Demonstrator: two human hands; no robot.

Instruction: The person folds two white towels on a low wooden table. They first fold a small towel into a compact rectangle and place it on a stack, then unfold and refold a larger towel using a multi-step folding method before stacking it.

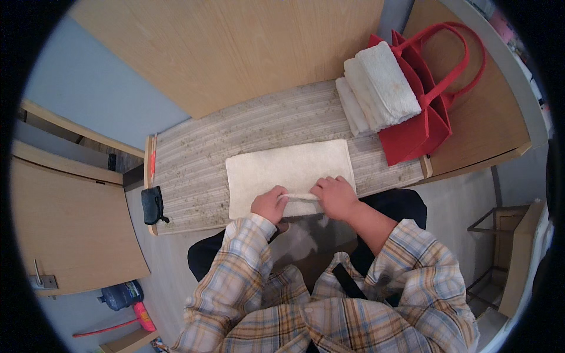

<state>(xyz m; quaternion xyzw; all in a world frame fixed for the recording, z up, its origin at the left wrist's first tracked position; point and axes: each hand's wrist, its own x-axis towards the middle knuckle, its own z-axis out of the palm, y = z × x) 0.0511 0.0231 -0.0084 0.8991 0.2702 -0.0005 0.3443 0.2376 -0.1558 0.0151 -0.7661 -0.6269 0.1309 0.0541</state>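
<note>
A cream terry towel (pixel 289 165) lies spread flat on the striped table covering (pixel 194 176) in front of me. Along its near edge, a narrow strip is raised into a fold or roll between my two hands. My left hand (pixel 269 205) pinches the left end of this strip between thumb and fingers. At the right end, my right hand (pixel 336 198) grips the same strip, its fingers curled over the towel and its thumb hidden. The towel's near border reaches the table's front edge, above my lap.
Several folded towels (pixel 384 84) are stacked at the back right, against a red tote bag (pixel 406 139) with upright handles. A dark pouch (pixel 152 205) sits at the table's left edge. Wooden panels (pixel 247 48) stand behind. A blue water jug (pixel 122 294) is on the floor, lower left.
</note>
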